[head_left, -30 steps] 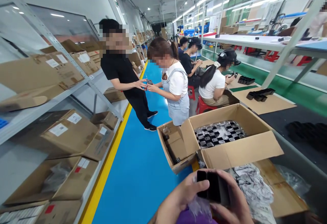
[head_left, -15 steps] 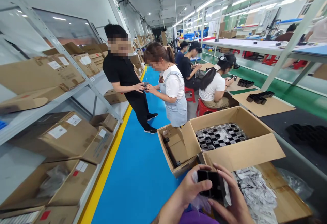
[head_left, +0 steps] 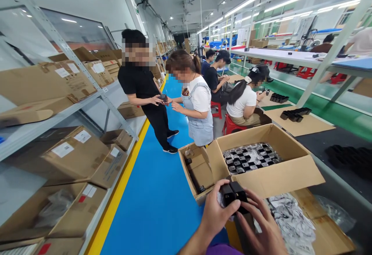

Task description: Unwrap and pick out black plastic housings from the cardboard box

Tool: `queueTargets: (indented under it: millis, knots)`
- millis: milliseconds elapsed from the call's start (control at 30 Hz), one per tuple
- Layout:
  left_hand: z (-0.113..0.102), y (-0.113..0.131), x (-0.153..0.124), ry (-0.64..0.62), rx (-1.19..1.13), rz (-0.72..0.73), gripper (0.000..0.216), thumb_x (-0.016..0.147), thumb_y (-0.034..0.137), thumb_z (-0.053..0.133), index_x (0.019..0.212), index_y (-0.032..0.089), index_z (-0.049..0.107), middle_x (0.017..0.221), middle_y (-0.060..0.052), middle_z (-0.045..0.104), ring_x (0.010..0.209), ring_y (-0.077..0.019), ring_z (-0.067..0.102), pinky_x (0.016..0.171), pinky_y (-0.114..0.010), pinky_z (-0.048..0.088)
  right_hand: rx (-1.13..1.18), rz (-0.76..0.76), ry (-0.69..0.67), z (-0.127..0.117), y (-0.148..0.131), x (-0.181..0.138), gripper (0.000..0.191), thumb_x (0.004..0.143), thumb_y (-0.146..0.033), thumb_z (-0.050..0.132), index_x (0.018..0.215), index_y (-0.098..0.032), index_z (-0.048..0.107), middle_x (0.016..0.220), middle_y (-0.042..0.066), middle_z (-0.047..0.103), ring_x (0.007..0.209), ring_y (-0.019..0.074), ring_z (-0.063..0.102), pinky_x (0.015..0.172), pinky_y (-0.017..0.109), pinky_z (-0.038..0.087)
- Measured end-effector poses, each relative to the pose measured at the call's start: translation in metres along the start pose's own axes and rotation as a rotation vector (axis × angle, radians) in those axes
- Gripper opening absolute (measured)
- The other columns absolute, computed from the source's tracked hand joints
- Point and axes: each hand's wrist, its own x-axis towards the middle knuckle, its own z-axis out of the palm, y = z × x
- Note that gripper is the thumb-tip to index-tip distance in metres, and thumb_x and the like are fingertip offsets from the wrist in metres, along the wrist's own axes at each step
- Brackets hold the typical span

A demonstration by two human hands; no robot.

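Low in the middle of the view, both my hands hold a small black plastic part [head_left: 234,193]. My left hand [head_left: 216,212] grips its left side, thumb lying across the front. My right hand [head_left: 261,230] closes on its right side from below, fingers curled over the top edge. A bit of clear plastic wrap shows under the part. Just beyond my hands stands an open cardboard box [head_left: 279,177] filled with several similar black parts in clear bags [head_left: 250,157].
A smaller open box [head_left: 197,169] sits left of the big one. Crumpled bags [head_left: 290,220] lie on flat cardboard to the right. Two people [head_left: 174,92] stand on the blue aisle; others sit at a bench [head_left: 302,121]. Shelves with cartons [head_left: 66,92] line the left.
My hands have lifted the black part slightly and turned it, so it now looks narrower. The view has tilted down a little. The two standing people have shifted their hands.
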Motion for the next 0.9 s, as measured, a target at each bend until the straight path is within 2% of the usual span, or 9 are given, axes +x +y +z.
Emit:
queueTargets:
  millis: [167,267,367,500,567,667,767,900]
  knots:
    - [0.000,0.006,0.000,0.061,0.214,-0.014,0.054,0.075,0.035,0.078,0.123,0.018,0.061,0.120,-0.011,0.070,0.111,-0.0289,0.064,0.105,-0.042,0.047,-0.033,0.037,0.022,0.012,0.005,-0.001,0.015,0.092,-0.028,0.062,0.104,-0.022,0.070,0.130,0.015,0.065,0.108,0.0273,0.072,0.082,0.035,0.066]
    - [-0.001,0.012,-0.002,0.053,0.270,-0.005,0.056,0.076,0.040,0.078,0.126,0.020,0.060,0.126,-0.012,0.068,0.116,-0.0302,0.062,0.107,-0.042,0.046,0.033,0.100,0.024,0.014,0.011,0.000,0.013,0.092,-0.028,0.062,0.100,-0.022,0.072,0.127,0.014,0.067,0.110,0.0270,0.071,0.084,0.034,0.065]
    - [-0.005,0.016,-0.004,-0.028,0.225,0.065,0.068,0.076,0.050,0.078,0.134,0.020,0.057,0.135,-0.013,0.064,0.124,-0.0311,0.059,0.110,-0.041,0.044,0.228,0.235,0.020,0.007,0.016,0.004,0.014,0.091,-0.032,0.065,0.088,-0.021,0.073,0.122,0.013,0.070,0.109,0.0264,0.071,0.086,0.032,0.063]
    - [-0.014,0.015,-0.001,-0.126,0.133,0.155,0.078,0.074,0.056,0.079,0.139,0.021,0.056,0.133,-0.014,0.062,0.123,-0.0303,0.059,0.111,-0.041,0.044,0.670,0.554,0.031,-0.002,0.020,0.011,0.027,0.088,-0.044,0.070,0.081,-0.019,0.073,0.119,0.013,0.072,0.109,0.0265,0.070,0.091,0.030,0.060]
    - [-0.018,0.014,0.002,-0.154,0.148,0.193,0.082,0.070,0.057,0.083,0.139,0.022,0.057,0.134,-0.014,0.061,0.125,-0.0314,0.058,0.112,-0.043,0.043,0.910,0.693,-0.024,-0.001,0.024,0.011,0.029,0.084,-0.048,0.073,0.082,-0.019,0.075,0.110,0.011,0.076,0.101,0.0265,0.072,0.087,0.032,0.061]
    - [-0.022,0.012,0.007,-0.201,0.252,0.257,0.091,0.062,0.055,0.088,0.142,0.025,0.056,0.148,-0.015,0.052,0.137,-0.0346,0.050,0.117,-0.045,0.038,1.204,0.812,-0.142,0.008,0.035,0.002,0.034,0.077,-0.053,0.077,0.089,-0.021,0.078,0.087,0.009,0.078,0.081,0.0272,0.075,0.076,0.037,0.062]
    - [-0.023,0.009,0.011,-0.254,0.290,0.326,0.095,0.062,0.054,0.089,0.145,0.027,0.052,0.154,-0.014,0.047,0.141,-0.0342,0.048,0.118,-0.043,0.038,1.321,0.851,-0.174,0.020,0.047,-0.012,0.039,0.072,-0.055,0.080,0.091,-0.022,0.081,0.078,0.010,0.077,0.070,0.0273,0.074,0.070,0.041,0.063]
    - [-0.019,0.003,0.014,-0.278,0.244,0.398,0.092,0.059,0.059,0.089,0.139,0.028,0.058,0.144,-0.013,0.059,0.131,-0.0324,0.058,0.112,-0.039,0.044,1.284,0.871,-0.146,0.029,0.054,-0.025,0.035,0.066,-0.059,0.082,0.081,-0.027,0.082,0.077,0.011,0.078,0.067,0.0312,0.075,0.066,0.045,0.064]
